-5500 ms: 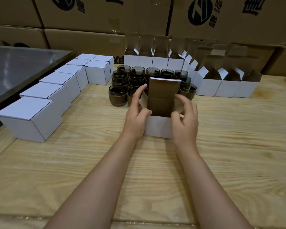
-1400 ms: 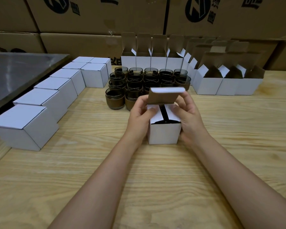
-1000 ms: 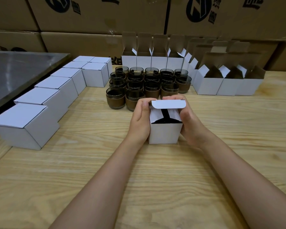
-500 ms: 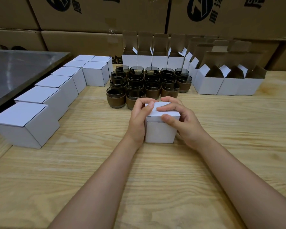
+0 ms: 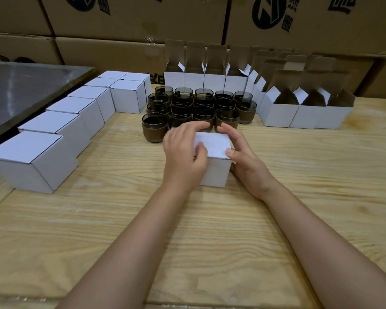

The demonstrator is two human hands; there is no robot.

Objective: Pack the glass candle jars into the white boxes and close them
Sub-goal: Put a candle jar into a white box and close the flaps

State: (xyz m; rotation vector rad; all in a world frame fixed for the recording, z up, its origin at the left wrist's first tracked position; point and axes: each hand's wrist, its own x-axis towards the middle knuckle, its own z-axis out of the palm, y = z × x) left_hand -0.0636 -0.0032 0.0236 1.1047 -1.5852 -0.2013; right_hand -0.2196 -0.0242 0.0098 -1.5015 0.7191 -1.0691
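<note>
A small white box (image 5: 214,143) stands on the wooden table (image 5: 210,230) with its lid down flat. My left hand (image 5: 183,157) holds its left side, fingers over the far top edge and thumb on the lid. My right hand (image 5: 247,161) cups the right side, fingers behind the box and thumb on the near top corner. Just beyond the box stand several dark glass candle jars (image 5: 154,128) in tight rows. Whatever is inside the box is hidden.
Several closed white boxes (image 5: 31,166) line the left side in a diagonal row. Open white boxes (image 5: 279,114) with raised flaps stand behind and to the right of the jars. A grey metal surface (image 5: 20,90) lies at the far left, and brown cartons (image 5: 143,16) are stacked along the back.
The side flaps were folded in and the lid came down and shut. My right hand slid off the lid to the box's right side, and my left hand reached further over the top.
</note>
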